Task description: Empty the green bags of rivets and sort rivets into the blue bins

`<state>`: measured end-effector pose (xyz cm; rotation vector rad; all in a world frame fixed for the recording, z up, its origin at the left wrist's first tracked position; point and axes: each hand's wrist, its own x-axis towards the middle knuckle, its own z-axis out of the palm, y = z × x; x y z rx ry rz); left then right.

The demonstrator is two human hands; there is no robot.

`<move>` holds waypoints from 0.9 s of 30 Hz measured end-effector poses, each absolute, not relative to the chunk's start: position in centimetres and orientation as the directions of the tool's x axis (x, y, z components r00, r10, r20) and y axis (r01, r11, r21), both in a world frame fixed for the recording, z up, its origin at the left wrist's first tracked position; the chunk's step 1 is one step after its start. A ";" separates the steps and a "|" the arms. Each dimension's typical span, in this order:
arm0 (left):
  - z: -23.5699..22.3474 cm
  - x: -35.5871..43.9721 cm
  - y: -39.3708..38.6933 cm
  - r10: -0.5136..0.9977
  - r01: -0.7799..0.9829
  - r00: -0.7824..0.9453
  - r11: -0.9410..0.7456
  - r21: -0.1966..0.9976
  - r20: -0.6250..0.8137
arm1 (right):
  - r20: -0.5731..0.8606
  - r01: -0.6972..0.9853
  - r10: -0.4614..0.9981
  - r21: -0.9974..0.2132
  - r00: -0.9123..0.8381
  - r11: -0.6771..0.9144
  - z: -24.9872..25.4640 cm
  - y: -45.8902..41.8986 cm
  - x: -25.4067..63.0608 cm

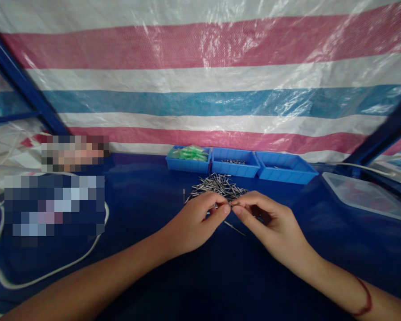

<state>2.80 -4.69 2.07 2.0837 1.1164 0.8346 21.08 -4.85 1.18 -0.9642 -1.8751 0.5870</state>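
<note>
a: what are the hands doing?
b: the left hand [197, 223] and the right hand [277, 223] are meeting at the near edge of the pile of metal pins [217, 183]. their thumbs and fingers are making narrow pinches.
a: are they holding something?
b: yes, they are pinching a tiny thing [233, 205] right between them. it is hiding behind the fingertips, so i'm not telling you just what it is.
a: where is the pile sitting?
b: it is sitting on the dark blue table [173, 285], and the pins are pointing all ways. one loose pin [234, 228] is lying on the near side of the pile.
a: what is standing behind the pile?
b: three blue boxes are standing in a row. the left box [189, 166] is holding green packets [191, 153]. the middle box [235, 169] is holding some pins. the right box [287, 175] is standing behind the pile and to its right.
a: and beside the pile?
b: a clear plastic lid [367, 196] is lying well off to its right. a white cord [53, 274] is curling far to its left.
</note>
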 end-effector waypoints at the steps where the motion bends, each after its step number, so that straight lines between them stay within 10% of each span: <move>1: 2.0 2.8 -4.7 0.863 0.457 0.445 -0.450 0.767 0.241 | 0.516 0.375 0.812 -0.721 -0.272 0.583 1.1 -4.8 21.1; 27: 2.2 3.1 -5.1 0.860 0.439 0.267 -0.510 0.740 0.434 | 0.519 0.374 0.796 -0.704 -0.310 0.604 1.3 -4.4 20.9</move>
